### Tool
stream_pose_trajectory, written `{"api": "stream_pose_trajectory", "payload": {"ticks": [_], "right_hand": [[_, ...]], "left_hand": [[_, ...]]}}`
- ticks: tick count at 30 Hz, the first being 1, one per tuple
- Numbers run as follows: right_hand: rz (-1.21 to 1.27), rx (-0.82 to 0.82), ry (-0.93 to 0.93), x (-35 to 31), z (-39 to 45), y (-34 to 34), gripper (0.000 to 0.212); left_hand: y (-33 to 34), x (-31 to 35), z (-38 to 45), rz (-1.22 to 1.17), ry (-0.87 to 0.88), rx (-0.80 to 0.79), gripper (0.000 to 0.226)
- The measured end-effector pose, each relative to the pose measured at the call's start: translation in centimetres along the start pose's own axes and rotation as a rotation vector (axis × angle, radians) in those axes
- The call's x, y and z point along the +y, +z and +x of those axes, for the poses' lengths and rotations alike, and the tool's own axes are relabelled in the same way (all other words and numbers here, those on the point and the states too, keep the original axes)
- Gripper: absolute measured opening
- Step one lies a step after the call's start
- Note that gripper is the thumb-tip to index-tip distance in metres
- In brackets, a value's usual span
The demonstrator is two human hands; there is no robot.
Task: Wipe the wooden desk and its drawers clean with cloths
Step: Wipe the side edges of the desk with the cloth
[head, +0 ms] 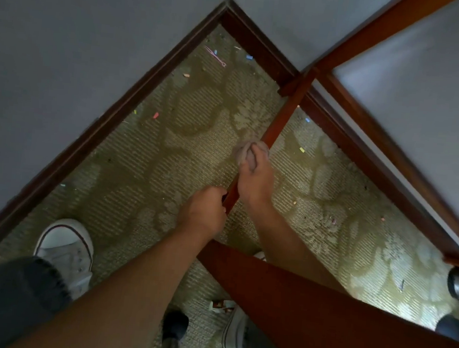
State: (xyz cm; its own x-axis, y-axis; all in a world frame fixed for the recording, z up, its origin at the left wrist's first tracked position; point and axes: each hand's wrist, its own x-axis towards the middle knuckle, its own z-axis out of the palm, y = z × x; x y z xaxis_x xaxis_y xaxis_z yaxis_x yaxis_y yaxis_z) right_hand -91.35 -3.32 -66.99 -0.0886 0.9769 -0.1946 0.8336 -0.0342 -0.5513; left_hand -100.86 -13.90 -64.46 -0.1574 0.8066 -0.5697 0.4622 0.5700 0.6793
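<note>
At the bottom of the frame, a dark denim trouser leg (3,301) fills the lower left corner, with a white canvas shoe (67,254) just above it on the carpet (140,166). A second white shoe (232,337) shows at bottom centre, partly hidden under the desk (321,320), whose red-brown wooden surface runs as a wedge from centre frame to the lower right corner.

Both bare forearms rise from the bottom edge toward centre frame. The left hand (204,213) grips the lower part of a slim wooden desk leg (280,120); its fingers are curled round the leg's near edge. The right hand (254,180) sits just above it on the same leg, holding a pale grey-pink cloth (243,150). Its fingers are curled over the bunched cloth and press it against the wood, at centre frame.

The leg runs diagonally up and to the right, reaching the floor close to a dark wooden skirting board (134,104). The carpet is beige-green with a pale floral pattern and is scattered with small coloured scraps, including a pink piece (155,115) at centre left and a blue piece (249,57) near the upper corner.

Grey walls (68,35) meet in a corner at top centre. A wooden door frame (374,28) crosses the upper right.
</note>
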Motion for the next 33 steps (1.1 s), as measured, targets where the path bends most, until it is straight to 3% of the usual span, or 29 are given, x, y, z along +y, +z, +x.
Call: {"api": "stream_pose_trajectory", "payload": {"ticks": [3,6,9,10,12,13,15,17,18,20,21,23,26,28,31,33], "right_hand": [[0.058,-0.046,-0.130,0.1,-4.7,-0.1,0.036],[0.160,-0.296,-0.102,0.1,-8.7,-1.1,0.036],[0.101,-0.506,-0.110,0.3,-9.2,-4.1,0.051],[0.087,-0.518,-0.139,0.3,-9.2,-4.7,0.048],[-0.106,-0.339,-0.194,0.1,-9.9,-6.1,0.020],[-0.128,-0.251,-0.189,1.3,-10.6,-5.9,0.019],[0.049,-0.131,-0.055,3.2,-12.4,-5.9,0.030],[0.418,-0.108,0.347,2.7,-15.3,-6.8,0.041],[0.376,-0.138,0.467,1.0,-17.0,-8.5,0.038],[-0.057,-0.333,0.307,-4.2,-22.1,-13.1,0.026],[-0.129,-0.346,0.297,-6.5,-24.1,-14.3,0.023],[-0.058,-0.246,0.219,-9.4,-27.3,-16.4,0.030],[0.066,-0.207,0.081,-12.4,-30.8,-20.4,0.008],[0.110,-0.167,-0.017,-13.9,-32.0,-22.3,0.007],[0.185,-0.038,-0.126,-16.6,-32.6,-24.8,0.024],[0.172,-0.065,-0.188,-18.7,-32.9,-27.0,0.032]], "left_hand": [[-1.7,0.8,-0.6,-0.009,-0.001,0.008,0.018],[-3.5,1.2,-1.8,-0.058,-0.017,0.056,0.019],[-5.0,2.1,-3.7,-0.076,-0.035,0.073,0.023],[-5.5,2.4,-4.3,-0.085,-0.032,0.075,0.026],[-6.6,3.1,-5.9,-0.127,-0.018,0.091,0.029],[-7.1,3.4,-6.7,-0.151,-0.014,0.102,0.029],[-7.8,3.9,-8.4,-0.196,-0.013,0.134,0.026],[-8.4,4.5,-10.4,-0.216,-0.018,0.154,0.024],[-8.6,4.9,-11.5,-0.213,-0.020,0.164,0.024],[-8.8,5.7,-14.1,-0.209,-0.026,0.182,0.022],[-8.9,6.1,-15.7,-0.201,-0.028,0.185,0.022],[-9.0,7.0,-19.2,-0.192,-0.030,0.189,0.020],[-9.8,9.1,-24.7,-0.322,-0.028,0.055,0.031],[-10.4,10.8,-27.6,-0.415,-0.010,-0.021,0.041],[-11.8,12.5,-30.8,-0.426,0.043,-0.058,0.048],[-13.2,13.0,-32.9,-0.575,0.064,-0.173,0.053]]}}
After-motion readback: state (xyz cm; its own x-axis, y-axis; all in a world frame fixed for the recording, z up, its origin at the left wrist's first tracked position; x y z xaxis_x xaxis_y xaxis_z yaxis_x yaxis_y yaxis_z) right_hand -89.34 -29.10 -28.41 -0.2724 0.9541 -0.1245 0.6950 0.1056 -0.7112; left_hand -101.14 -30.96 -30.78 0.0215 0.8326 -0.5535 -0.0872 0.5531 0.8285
